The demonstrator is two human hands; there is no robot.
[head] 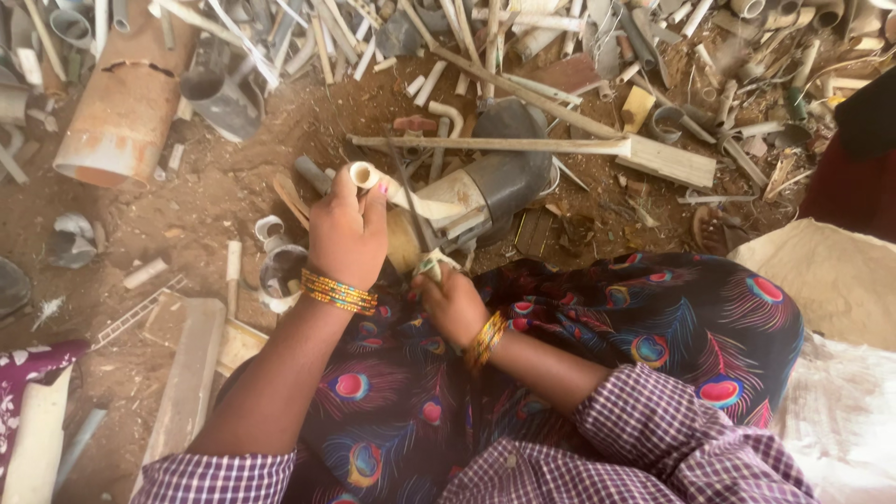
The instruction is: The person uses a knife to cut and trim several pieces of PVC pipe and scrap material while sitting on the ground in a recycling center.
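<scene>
Large pipe (pixel 126 103): a wide rust-brown section, lying on the dirt at far left, well apart from the hands; untouched.

Loose offcuts (pixel 273 245): short pale and grey ring-shaped pieces, scattered on the ground just left of the left wrist; judged to be pieces already separated, though this cannot be confirmed.

Left hand (pixel 347 233): closed around the upper end of a cream pipe piece, fingers wrapped and pressed together on it; banded bangles are worn at the wrist.

Cream pipe piece (pixel 373 177): held tilted above the lap, its open round mouth showing over the left fist; its lower end is met by a grey fitting.

Thin dark blade (pixel 409 201): a slim rod-like tool, laid across the pipe piece between the two hands; its kind cannot be told.

Right hand (pixel 455 303): curled shut low on a pale handle-like end near the blade's foot; what exactly is pinched is partly hidden.

Grey fitting (pixel 509 173): a dark bulky socket, touching the cream piece and apparently joined to it; the two are judged not yet parted.

Scrap heap (pixel 653 56): mixed pipes, slats and fittings across the top and right; a great deal lies unhandled.
</scene>
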